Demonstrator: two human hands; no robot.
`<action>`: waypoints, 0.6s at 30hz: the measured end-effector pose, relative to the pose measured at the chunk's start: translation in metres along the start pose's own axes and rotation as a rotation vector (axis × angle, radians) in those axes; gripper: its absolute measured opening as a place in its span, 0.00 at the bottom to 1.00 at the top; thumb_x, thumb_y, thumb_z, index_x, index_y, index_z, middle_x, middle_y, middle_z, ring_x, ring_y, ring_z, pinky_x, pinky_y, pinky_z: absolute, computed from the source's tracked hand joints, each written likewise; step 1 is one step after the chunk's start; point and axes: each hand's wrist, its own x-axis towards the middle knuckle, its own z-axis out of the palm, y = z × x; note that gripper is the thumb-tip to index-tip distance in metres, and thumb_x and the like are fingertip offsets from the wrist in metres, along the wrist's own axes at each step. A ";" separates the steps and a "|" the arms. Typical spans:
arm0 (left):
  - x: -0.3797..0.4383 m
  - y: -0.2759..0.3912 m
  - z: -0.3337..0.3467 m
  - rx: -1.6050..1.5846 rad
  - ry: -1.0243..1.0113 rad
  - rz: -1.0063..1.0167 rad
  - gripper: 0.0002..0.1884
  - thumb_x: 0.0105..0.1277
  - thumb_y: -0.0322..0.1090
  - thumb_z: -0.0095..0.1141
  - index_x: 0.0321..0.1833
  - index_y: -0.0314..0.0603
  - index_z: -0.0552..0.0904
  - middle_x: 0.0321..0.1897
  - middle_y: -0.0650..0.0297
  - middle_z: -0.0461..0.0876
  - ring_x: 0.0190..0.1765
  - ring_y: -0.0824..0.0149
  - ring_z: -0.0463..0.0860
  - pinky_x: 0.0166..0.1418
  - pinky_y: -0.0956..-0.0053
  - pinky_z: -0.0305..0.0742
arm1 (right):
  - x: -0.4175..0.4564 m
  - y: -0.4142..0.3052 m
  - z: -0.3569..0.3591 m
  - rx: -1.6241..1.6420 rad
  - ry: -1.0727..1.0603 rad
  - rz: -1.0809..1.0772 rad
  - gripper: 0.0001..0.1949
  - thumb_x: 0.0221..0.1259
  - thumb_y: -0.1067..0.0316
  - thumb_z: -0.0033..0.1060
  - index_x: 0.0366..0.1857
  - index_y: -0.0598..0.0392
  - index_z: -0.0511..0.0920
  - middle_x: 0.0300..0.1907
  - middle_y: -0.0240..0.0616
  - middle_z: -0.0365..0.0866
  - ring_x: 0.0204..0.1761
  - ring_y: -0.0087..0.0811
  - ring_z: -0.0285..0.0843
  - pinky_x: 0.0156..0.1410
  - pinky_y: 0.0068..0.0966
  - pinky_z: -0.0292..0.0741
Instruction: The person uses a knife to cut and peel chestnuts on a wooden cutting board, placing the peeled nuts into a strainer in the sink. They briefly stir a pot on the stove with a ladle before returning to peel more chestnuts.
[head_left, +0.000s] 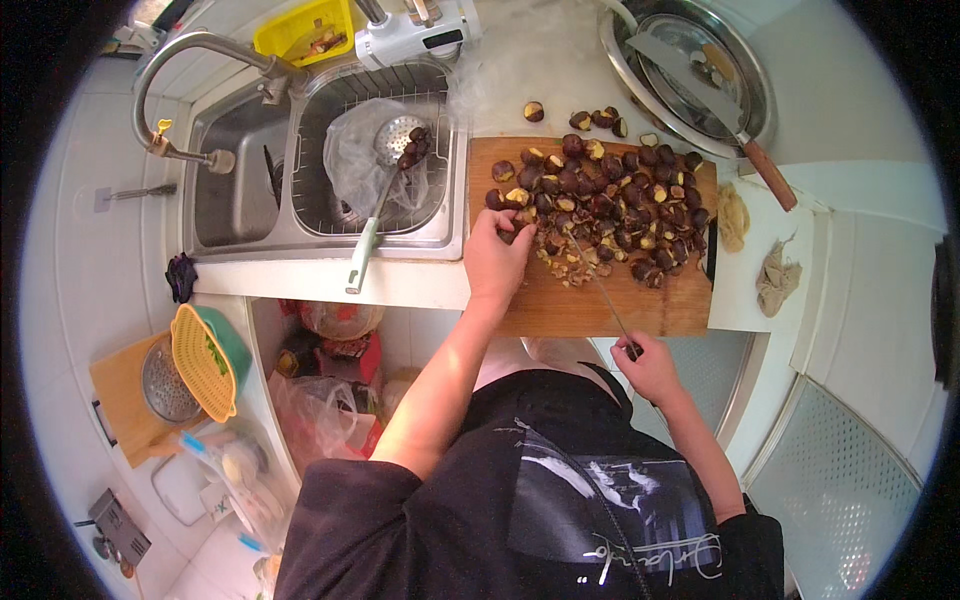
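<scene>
A heap of brown-shelled chestnuts (600, 184), several cut to show yellow flesh, covers the upper part of a wooden cutting board (517, 315). At the heap's left edge, my left hand (495, 259) pinches a chestnut between thumb and fingers, which partly hide it. My right hand (651, 367) grips the dark handle of a thin knife (606, 291) just off the board's front edge. The blade, seen nearly edge-on, slants up and left to the chestnuts. Crumbs of chestnut and shell (571, 268) lie between the blade and my left hand.
Left of the board is a steel double sink (240, 191); a slotted ladle (364, 251) lies across its front rim, a plastic bag (352, 142) in its wire basket. A cleaver (694, 86) rests across a steel basin (761, 97) behind right. Cloths (778, 279) lie to the right.
</scene>
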 end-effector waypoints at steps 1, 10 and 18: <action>0.000 -0.007 0.000 -0.144 0.003 -0.005 0.14 0.49 0.30 0.62 0.26 0.37 0.66 0.35 0.55 0.79 0.33 0.60 0.78 0.38 0.70 0.72 | 0.000 0.001 0.000 0.005 -0.006 0.000 0.13 0.49 0.60 0.59 0.28 0.60 0.75 0.20 0.44 0.75 0.23 0.36 0.74 0.31 0.27 0.70; -0.007 -0.011 -0.025 -1.038 -0.246 -0.491 0.11 0.57 0.21 0.54 0.37 0.43 0.67 0.47 0.60 0.75 0.41 0.75 0.75 0.43 0.82 0.72 | 0.006 0.003 -0.002 -0.032 -0.075 -0.040 0.13 0.49 0.60 0.58 0.28 0.61 0.75 0.22 0.46 0.75 0.25 0.38 0.75 0.32 0.28 0.70; -0.014 -0.008 -0.039 -1.321 -0.348 -0.513 0.17 0.59 0.21 0.49 0.52 0.44 0.69 0.48 0.64 0.74 0.45 0.73 0.75 0.46 0.82 0.72 | 0.005 -0.002 0.004 -0.086 -0.193 -0.053 0.14 0.49 0.58 0.57 0.29 0.61 0.74 0.24 0.49 0.76 0.26 0.41 0.76 0.32 0.30 0.71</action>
